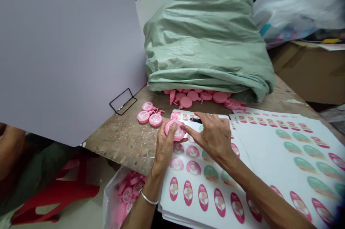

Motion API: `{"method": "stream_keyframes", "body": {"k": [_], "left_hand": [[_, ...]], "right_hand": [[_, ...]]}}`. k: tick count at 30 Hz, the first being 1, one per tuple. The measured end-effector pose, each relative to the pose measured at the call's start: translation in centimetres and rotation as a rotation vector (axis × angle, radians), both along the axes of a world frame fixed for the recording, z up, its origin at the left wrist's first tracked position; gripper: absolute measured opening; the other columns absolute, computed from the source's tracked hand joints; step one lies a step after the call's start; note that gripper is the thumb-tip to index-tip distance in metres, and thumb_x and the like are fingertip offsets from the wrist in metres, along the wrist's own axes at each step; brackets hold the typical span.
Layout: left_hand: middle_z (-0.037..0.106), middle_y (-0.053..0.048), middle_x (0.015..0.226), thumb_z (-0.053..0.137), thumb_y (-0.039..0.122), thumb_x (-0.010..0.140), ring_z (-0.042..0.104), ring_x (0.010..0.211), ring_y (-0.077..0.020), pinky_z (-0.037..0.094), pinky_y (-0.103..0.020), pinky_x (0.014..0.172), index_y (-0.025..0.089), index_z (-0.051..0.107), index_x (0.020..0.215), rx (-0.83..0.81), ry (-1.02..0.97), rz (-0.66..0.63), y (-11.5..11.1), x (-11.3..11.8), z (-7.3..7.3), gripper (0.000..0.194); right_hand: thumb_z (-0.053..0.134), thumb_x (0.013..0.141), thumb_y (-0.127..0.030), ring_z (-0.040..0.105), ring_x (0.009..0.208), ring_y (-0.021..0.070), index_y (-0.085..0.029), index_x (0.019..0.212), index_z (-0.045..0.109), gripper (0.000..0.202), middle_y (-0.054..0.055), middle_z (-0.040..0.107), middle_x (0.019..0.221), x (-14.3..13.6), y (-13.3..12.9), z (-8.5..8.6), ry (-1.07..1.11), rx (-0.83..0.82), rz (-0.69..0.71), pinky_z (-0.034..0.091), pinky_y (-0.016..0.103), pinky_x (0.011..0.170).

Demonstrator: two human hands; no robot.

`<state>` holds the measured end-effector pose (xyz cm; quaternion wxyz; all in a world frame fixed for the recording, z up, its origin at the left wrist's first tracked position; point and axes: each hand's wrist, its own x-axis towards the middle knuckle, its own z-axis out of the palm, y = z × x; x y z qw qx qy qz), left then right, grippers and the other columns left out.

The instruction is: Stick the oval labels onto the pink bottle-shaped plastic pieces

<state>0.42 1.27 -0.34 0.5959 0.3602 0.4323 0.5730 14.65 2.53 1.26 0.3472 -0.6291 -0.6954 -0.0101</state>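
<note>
My left hand grips a round pink plastic toy bottle with a pump-like top, its thumb lying over the front face. From the right, my right hand reaches in with a fingertip pressed on the bottle's face. A slim black tool is held in its curled fingers; the tip is too small to make out. Both hands are over a stack of sticker sheets printed with pink and green labels. Beyond my left hand, several labelled pink bottles lie on the wooden table.
A large green sack stands at the back, with plain pink bottles spilling from its mouth. More sheets lie right. Below the left edge hangs a bag of pink bottles. A pale panel and black wire stand stand left, near a red stool.
</note>
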Motion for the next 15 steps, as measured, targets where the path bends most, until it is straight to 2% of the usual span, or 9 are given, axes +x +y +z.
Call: {"method": "stream_keyframes", "body": {"k": [3,5,6,7,9,12,15], "left_hand": [[0.062,-0.012,0.126,0.062,0.046,0.084,0.058,0.118,-0.0288,0.052,-0.04,0.096,0.02,0.062,0.116,-0.007,0.184,0.124,-0.5,0.1,-1.1,0.041],[0.058,-0.014,0.133,0.071,0.043,0.076,0.049,0.129,-0.0308,0.046,-0.039,0.103,0.021,0.064,0.116,0.019,0.314,0.213,-1.0,-0.1,-1.5,0.046],[0.058,-0.014,0.132,0.074,0.042,0.072,0.049,0.129,-0.0313,0.045,-0.038,0.103,0.021,0.065,0.115,0.029,0.351,0.226,-1.3,-0.4,-1.6,0.048],[0.061,-0.014,0.128,0.073,0.043,0.072,0.053,0.124,-0.0311,0.047,-0.039,0.1,0.02,0.065,0.115,0.036,0.362,0.212,-1.5,-0.8,-1.6,0.049],[0.069,-0.012,0.109,0.065,0.05,0.078,0.065,0.103,-0.0281,0.054,-0.038,0.085,0.019,0.065,0.113,0.002,0.364,0.166,-1.7,-2.3,-1.6,0.047],[0.068,-0.005,0.081,0.056,0.06,0.082,0.064,0.071,-0.0211,0.052,-0.032,0.066,0.017,0.065,0.104,-0.087,0.549,0.245,-1.2,-5.9,-1.9,0.05],[0.067,-0.006,0.077,0.056,0.064,0.078,0.06,0.073,-0.0226,0.048,-0.033,0.07,0.016,0.066,0.09,-0.085,0.876,0.36,0.1,-9.7,-3.1,0.049]], "right_hand": [[0.065,0.075,-0.063,0.062,0.104,0.0305,-0.016,0.126,0.055,0.071,0.015,0.066,0.118,-1.3,-0.1,-0.8,0.252,-0.087,0.09,0.045,0.042,0.086],[0.063,0.076,-0.063,0.061,0.107,0.0272,-0.018,0.132,0.048,0.073,0.013,0.062,0.125,-2.2,0.1,-1.5,0.406,-0.158,0.154,0.048,0.039,0.086],[0.061,0.077,-0.063,0.061,0.107,0.0263,-0.019,0.132,0.047,0.071,0.012,0.062,0.125,-2.4,0.3,-1.8,0.442,-0.185,0.154,0.049,0.038,0.087],[0.06,0.078,-0.063,0.061,0.107,0.0258,-0.02,0.13,0.049,0.068,0.011,0.063,0.124,-2.3,0.8,-2.1,0.449,-0.205,0.14,0.049,0.038,0.088],[0.058,0.08,-0.062,0.06,0.109,0.0245,-0.021,0.126,0.052,0.061,0.009,0.064,0.122,-1.3,2.4,-2.5,0.38,-0.271,0.1,0.047,0.036,0.091],[0.058,0.083,-0.057,0.061,0.11,0.0271,-0.019,0.12,0.059,0.053,0.012,0.067,0.116,1.3,6.5,-2.8,0.229,-0.414,-0.021,0.046,0.037,0.089],[0.057,0.082,-0.06,0.064,0.101,0.0332,-0.013,0.109,0.066,0.055,0.019,0.07,0.101,2.8,11.2,-3.2,0.195,-0.485,-0.147,0.047,0.041,0.08]]}}
